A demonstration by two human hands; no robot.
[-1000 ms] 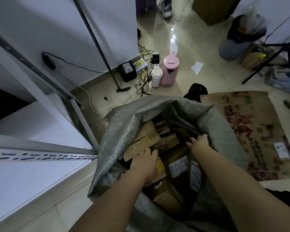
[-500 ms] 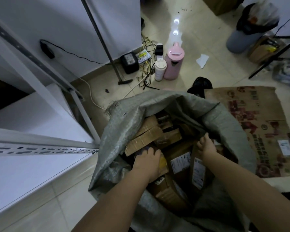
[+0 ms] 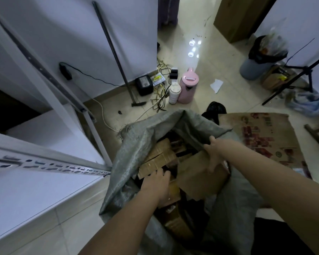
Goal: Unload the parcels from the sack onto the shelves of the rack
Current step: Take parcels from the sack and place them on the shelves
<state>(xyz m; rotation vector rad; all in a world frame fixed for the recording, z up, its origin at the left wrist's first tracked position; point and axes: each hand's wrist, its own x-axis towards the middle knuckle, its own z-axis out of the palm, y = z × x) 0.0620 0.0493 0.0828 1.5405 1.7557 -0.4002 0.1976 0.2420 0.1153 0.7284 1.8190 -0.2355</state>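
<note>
Unloading has barely started, by the look of it. The sack (image 3: 136, 153) stands open on the floor, full of parcels; the rack (image 3: 50, 167) shelves in view carry none. Right hand (image 3: 213, 156) grips the far edge of a cardboard parcel (image 3: 199, 178), which lies just under its fingers (image 3: 210, 168). Left hand (image 3: 156, 184) reaches among the boxes; its finger state cannot be told.
</note>
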